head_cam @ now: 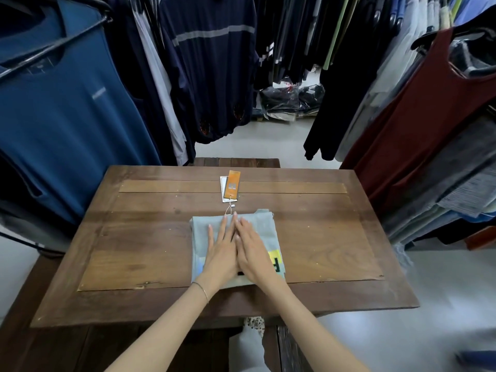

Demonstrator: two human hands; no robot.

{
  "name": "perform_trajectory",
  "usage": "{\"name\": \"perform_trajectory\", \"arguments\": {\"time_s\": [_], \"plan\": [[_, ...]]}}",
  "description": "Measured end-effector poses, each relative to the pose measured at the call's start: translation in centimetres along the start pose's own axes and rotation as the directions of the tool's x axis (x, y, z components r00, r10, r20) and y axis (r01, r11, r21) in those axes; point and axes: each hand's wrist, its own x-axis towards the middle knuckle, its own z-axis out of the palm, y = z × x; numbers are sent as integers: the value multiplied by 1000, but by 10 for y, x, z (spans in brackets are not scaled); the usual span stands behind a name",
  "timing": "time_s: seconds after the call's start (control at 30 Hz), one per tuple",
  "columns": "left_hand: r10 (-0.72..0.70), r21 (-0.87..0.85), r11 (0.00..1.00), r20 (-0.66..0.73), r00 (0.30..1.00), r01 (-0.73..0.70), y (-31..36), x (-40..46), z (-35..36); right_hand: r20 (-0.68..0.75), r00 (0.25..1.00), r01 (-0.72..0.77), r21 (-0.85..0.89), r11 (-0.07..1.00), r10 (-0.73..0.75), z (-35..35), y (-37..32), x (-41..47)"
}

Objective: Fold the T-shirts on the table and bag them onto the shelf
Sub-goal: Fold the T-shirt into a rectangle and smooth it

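Observation:
A light grey T-shirt [265,226], folded into a narrow rectangle, lies in the middle of the wooden table [139,237]. A yellow and black print shows at its right near corner. My left hand [221,251] and my right hand [252,251] press flat on the shirt side by side, fingers straight and pointing away from me, index fingers touching. An orange hang tag [232,183] on a string lies on the table just beyond the shirt's far edge.
Racks of hanging clothes surround the table: a blue shirt [67,116] at left, dark garments [212,63] behind, a maroon top [418,122] at right. Bagged clothes [290,103] lie on the floor at the back. A pale plastic bag [247,347] hangs below the table's near edge.

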Motion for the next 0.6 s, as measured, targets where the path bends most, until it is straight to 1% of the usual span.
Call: {"name": "perform_trajectory", "arguments": {"time_s": [0.03, 0.1, 0.17, 0.2, 0.23, 0.3, 0.5, 0.53, 0.6], "plan": [[-17, -15, 1000, -1, 1000, 17, -3, 1, 3, 5, 1000, -21, -32, 999, 21, 4, 7, 3], [-63, -63, 996, -11, 998, 63, -8, 1, 7, -7, 999, -38, -195, 980, 38, 6, 23, 5], [-78, -82, 994, -36, 996, 75, -13, 1, 10, -34, 999, -13, -367, 930, 1, 3, 32, 5], [-87, -96, 992, -52, 995, 82, -16, 0, 11, -58, 998, -14, -404, 915, -11, 2, 36, 6], [-101, -113, 989, -67, 993, 93, -19, -1, 11, -76, 997, -34, -418, 908, 2, 0, 38, 7], [-132, -140, 983, -65, 989, 121, -28, -4, 10, -61, 995, -97, -429, 898, 78, -6, 42, 8], [-231, -161, 962, -65, 971, 219, -57, -20, 6, -55, 968, -243, -435, 867, 243, -30, 60, 5], [-246, -170, 958, -65, 967, 232, -61, -22, 5, -59, 964, -260, -414, 872, 260, -35, 62, 4], [-279, -246, 935, -74, 957, 254, -67, -27, 1, -121, 950, -311, -283, 907, 288, -46, 60, 2]]}}
